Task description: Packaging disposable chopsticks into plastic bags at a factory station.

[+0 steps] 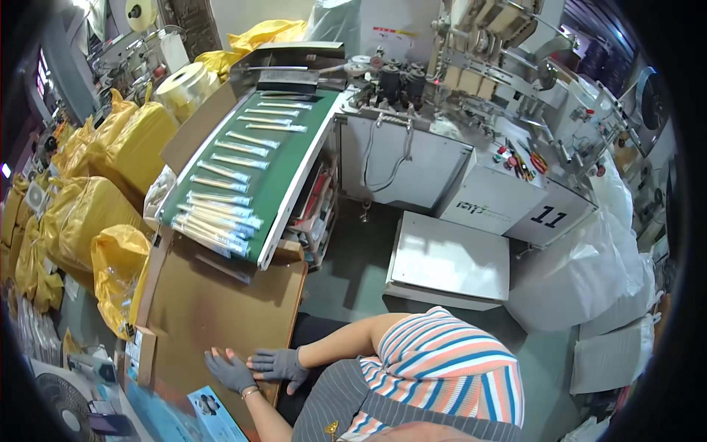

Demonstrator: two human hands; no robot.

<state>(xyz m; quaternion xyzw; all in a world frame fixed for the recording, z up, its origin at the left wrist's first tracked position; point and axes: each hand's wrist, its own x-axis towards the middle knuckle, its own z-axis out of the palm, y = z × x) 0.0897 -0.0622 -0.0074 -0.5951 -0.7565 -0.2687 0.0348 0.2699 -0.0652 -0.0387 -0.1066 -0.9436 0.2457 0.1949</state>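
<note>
Both gloved hands lie flat on the near end of a brown cardboard-covered surface [213,309], side by side and just touching at the fingertips. The left hand [230,372], in a grey fingerless glove, rests palm down with fingers spread, its grip wide and holding nothing. The right hand [278,364], gloved the same way, lies just beside it at the surface's near right edge, fingers stretched toward the left, its grip also wide and empty. A thin bracelet [250,393] circles the left wrist.

Beyond the hands, at the far end of the surface, a green conveyor belt [276,166] slopes up and away. Long thin wrapped sticks [221,214] lie across it in rows, bunched together at its near end and spaced apart farther up. The belt runs to a white packing machine [471,177] at the far right. Yellow plastic sacks [110,177] are piled to the left of the belt. A small fan [62,401] sits at the near left corner, and white bags [596,272] lie on the right.
</note>
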